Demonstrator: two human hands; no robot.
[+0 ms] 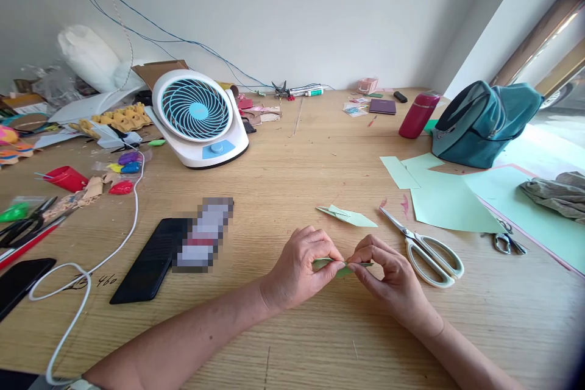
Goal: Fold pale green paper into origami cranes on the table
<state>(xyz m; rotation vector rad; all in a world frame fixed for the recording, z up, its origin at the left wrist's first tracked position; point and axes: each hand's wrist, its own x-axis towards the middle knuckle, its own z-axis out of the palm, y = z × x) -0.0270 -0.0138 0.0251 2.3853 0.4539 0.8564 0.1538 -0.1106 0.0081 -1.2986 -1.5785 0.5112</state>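
Pinching a green paper near the worktop's front edge, both hands should press the crease flat, fingertips close.

Our left hand and right hand cover most of the small green paper piece pinched between them. Left of our left hand, a blurred patch hides something on the black case.
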